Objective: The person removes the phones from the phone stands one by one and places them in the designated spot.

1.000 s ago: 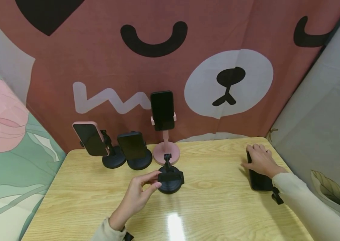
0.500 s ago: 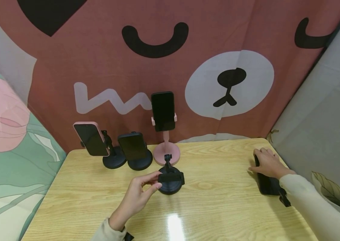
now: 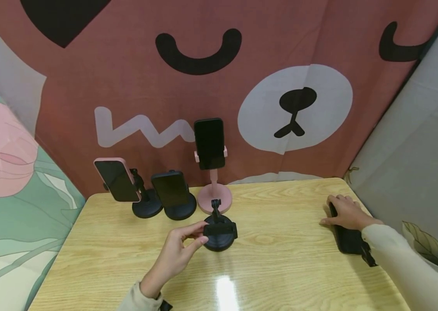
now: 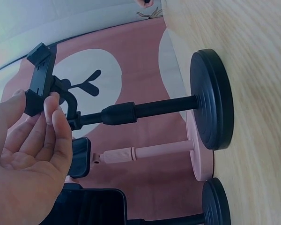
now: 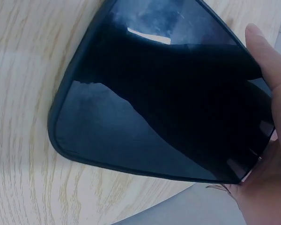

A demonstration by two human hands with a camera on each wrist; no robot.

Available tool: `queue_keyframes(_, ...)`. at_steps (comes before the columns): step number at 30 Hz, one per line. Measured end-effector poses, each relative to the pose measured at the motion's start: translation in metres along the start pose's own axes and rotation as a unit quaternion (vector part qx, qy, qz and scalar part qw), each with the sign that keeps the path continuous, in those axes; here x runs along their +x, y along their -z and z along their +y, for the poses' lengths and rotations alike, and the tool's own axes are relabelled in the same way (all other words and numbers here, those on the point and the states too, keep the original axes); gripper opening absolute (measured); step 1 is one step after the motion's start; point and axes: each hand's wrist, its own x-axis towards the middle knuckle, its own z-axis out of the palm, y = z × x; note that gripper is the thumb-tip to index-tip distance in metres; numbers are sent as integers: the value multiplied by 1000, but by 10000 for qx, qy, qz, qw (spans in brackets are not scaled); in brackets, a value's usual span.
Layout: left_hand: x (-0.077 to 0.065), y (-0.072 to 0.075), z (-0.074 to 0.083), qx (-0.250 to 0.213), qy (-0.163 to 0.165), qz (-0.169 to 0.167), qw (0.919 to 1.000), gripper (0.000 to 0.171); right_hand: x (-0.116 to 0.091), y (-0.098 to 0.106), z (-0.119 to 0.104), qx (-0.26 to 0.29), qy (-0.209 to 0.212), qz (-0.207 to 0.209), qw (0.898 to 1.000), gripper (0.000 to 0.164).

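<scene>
A printed curtain point(image 3: 133, 82) hangs behind the table point(image 3: 281, 263); I have it in my head view, with the table's back edge running along its foot. Near the back left corner I see a black stand point(image 3: 146, 209) holding a tilted, pink-edged phone point(image 3: 115, 180). Just beside it, a middle stand point(image 3: 181, 211) bears a black phone point(image 3: 170, 188), and farther along the back edge a pink stand point(image 3: 205, 201) clasps an upright phone point(image 3: 209, 144) between its side arms. In front of that, toward the table's middle, is the front stand point(image 3: 219, 244). My head view looks down and foreshortens its pole point(image 4: 164, 107); my left wrist view shows it lengthwise, with the round base against the wood. Near the right edge is a loose phone point(image 3: 347, 241), and my right wrist view gives me reflections on its glossy screen that the head view does not. The right hand point(image 3: 347, 214) holds its far end, grip spread across the width, thumb along one side. The left hand point(image 3: 181, 248) pinches one end of the front stand's clamp point(image 3: 219, 229) between thumb and fingertips.
</scene>
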Motion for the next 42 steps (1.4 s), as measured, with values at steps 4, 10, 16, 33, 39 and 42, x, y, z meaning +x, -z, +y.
queue_keyframes(4,0,0,0,-7,31,-15,10000,40,1,-3,-1,-64,51,-28,10000,55)
queue_keyframes(10,0,0,1,5,32,-18,10000,40,2,-11,-2,-77,222,-79,9997,48)
queue_keyframes(16,0,0,0,-23,27,-25,10000,40,-1,-17,-4,139,515,-62,9986,37)
queue_keyframes(33,0,1,-1,-11,-23,-25,10000,41,-7,-18,-2,149,977,-32,9951,33)
queue_keyframes(39,0,1,-1,0,-65,-21,10000,41,-9,-20,-3,248,1012,96,9945,40)
queue_keyframes(42,0,0,0,-5,-73,-27,10000,41,-10,-19,-4,368,825,88,9959,38)
